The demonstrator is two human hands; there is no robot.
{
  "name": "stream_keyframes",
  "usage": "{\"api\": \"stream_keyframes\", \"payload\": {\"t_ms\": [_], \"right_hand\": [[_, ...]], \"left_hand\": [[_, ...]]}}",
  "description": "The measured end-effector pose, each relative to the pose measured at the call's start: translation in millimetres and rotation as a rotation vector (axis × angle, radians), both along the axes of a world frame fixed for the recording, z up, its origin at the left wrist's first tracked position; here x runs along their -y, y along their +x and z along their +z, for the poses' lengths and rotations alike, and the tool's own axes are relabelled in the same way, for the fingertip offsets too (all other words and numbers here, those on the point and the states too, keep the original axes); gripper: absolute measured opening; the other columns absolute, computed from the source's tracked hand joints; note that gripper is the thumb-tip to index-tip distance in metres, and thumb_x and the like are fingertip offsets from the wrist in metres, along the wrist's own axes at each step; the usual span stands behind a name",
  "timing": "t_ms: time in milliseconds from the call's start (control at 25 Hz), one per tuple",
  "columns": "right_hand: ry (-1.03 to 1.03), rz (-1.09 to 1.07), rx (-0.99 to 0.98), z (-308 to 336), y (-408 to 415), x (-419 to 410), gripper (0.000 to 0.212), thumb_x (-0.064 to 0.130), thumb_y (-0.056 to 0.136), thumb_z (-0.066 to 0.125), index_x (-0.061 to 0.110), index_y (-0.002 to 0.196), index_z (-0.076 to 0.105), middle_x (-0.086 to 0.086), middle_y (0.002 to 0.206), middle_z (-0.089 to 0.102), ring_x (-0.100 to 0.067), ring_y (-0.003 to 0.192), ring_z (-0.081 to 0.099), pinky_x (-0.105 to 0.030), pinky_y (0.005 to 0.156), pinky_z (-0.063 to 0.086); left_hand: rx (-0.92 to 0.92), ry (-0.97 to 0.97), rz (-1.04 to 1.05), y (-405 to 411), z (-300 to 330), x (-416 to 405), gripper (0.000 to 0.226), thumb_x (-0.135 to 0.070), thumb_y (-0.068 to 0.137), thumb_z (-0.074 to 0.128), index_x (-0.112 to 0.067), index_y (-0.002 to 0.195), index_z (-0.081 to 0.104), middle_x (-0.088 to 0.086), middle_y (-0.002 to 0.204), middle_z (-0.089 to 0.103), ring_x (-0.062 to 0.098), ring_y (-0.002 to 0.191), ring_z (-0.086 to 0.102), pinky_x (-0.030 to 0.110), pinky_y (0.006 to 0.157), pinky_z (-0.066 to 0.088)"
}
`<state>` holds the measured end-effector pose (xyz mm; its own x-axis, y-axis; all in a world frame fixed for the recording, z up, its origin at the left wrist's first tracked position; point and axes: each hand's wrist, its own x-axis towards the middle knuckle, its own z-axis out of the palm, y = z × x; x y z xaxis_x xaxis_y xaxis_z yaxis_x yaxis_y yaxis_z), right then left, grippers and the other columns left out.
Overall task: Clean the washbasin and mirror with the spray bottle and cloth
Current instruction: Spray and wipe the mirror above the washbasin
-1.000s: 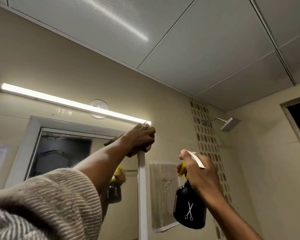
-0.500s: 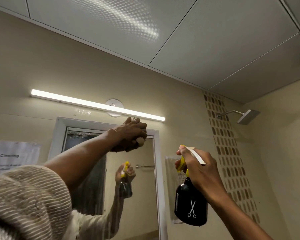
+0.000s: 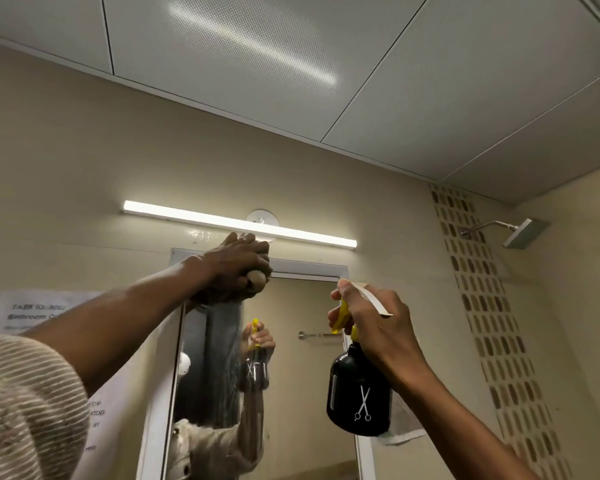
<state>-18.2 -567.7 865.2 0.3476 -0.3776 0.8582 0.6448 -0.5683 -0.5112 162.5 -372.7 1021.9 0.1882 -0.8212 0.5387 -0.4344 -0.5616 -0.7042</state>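
Observation:
A white-framed mirror (image 3: 302, 375) hangs on the beige wall straight ahead. My left hand (image 3: 234, 265) is raised to the mirror's top edge, left of its middle, and is closed on a balled-up beige cloth (image 3: 257, 279) pressed against the glass. My right hand (image 3: 378, 327) holds a black spray bottle (image 3: 359, 393) with a yellow trigger and a white scissors mark, upright in front of the mirror's right frame. The washbasin is out of view below.
A lit tube light (image 3: 239, 225) runs just above the mirror. A printed paper sheet (image 3: 25, 310) is stuck left of the mirror. A shower head (image 3: 523, 233) juts from the right wall beside a strip of mosaic tiles (image 3: 482, 323).
My left hand with the cloth has slid leftward along the mirror's top edge from the right corner. The right hand keeps the bottle in about the same place.

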Motion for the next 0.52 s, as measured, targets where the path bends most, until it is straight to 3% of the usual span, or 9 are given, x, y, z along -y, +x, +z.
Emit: {"api": "stream_keyframes", "payload": {"t_ms": [160, 360, 520], "right_hand": [[-0.003, 0.033, -0.007, -0.8, 1.9, -19.8, 0.038, 0.039, 0.104, 0.051, 0.013, 0.091, 0.076, -0.003, 0.078, 0.079, -0.02, 0.078, 0.075, -0.034, 0.074, 0.06], [-0.037, 0.066, -0.024, -7.8, 13.5, -49.5, 0.036, 0.038, 0.104, 0.051, 0.017, 0.089, 0.076, -0.003, 0.075, 0.079, -0.016, 0.073, 0.074, -0.033, 0.072, 0.06], [-0.08, 0.075, -0.026, -14.2, 21.7, -71.9, 0.037, 0.037, 0.105, 0.05, 0.018, 0.085, 0.075, -0.004, 0.074, 0.079, -0.018, 0.07, 0.073, -0.041, 0.074, 0.062]], "left_hand": [[-0.043, -0.036, -0.014, -2.5, 3.5, -36.3, 0.037, -0.03, 0.071, 0.054, -0.036, 0.106, 0.065, -0.007, 0.108, 0.048, 0.017, 0.098, 0.04, 0.038, 0.092, 0.031], [-0.082, -0.189, -0.017, -0.6, 6.8, -83.9, 0.032, -0.028, 0.065, 0.052, -0.043, 0.09, 0.063, -0.014, 0.098, 0.049, 0.017, 0.1, 0.047, 0.047, 0.09, 0.04], [-0.168, -0.367, -0.109, 0.6, -0.7, -118.8, 0.038, -0.023, 0.063, 0.046, -0.054, 0.081, 0.061, -0.017, 0.096, 0.052, 0.016, 0.1, 0.051, 0.05, 0.085, 0.047]]}}
